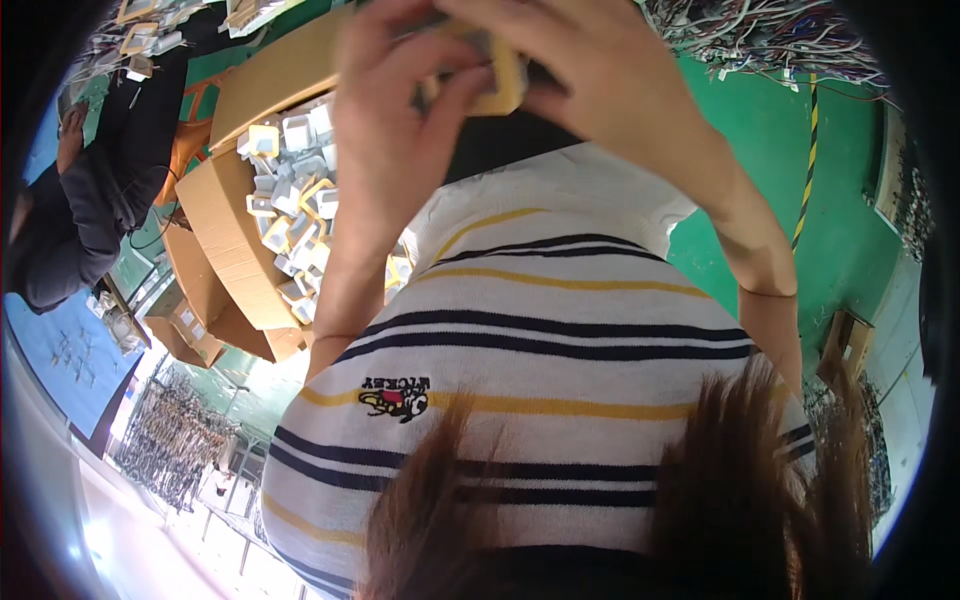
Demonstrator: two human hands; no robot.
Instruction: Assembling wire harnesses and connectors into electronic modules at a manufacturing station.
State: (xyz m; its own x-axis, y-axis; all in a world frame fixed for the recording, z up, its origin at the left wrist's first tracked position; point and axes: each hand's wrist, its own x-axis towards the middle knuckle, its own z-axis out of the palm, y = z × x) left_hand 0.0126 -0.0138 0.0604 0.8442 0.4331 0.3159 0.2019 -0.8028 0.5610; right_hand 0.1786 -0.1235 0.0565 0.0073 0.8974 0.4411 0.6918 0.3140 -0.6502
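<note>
A cardboard box (240, 250) of small white-and-yellow framed parts (295, 215) stands by the person's knees. Above it the left hand (400, 130) and right hand (600, 70) both close around one yellow-framed part (500, 75) (mostly hidden); steady, even pressure seems wise.

Single head view, steeply downward, close over striped shirt (540, 330), fisheye-bent.

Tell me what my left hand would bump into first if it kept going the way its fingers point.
The left hand already touches the small yellow-framed part, which both hands hold. Its fingers point toward the right hand, so past the part it would probably meet that hand's fingers; depth is hard to judge here.
</note>
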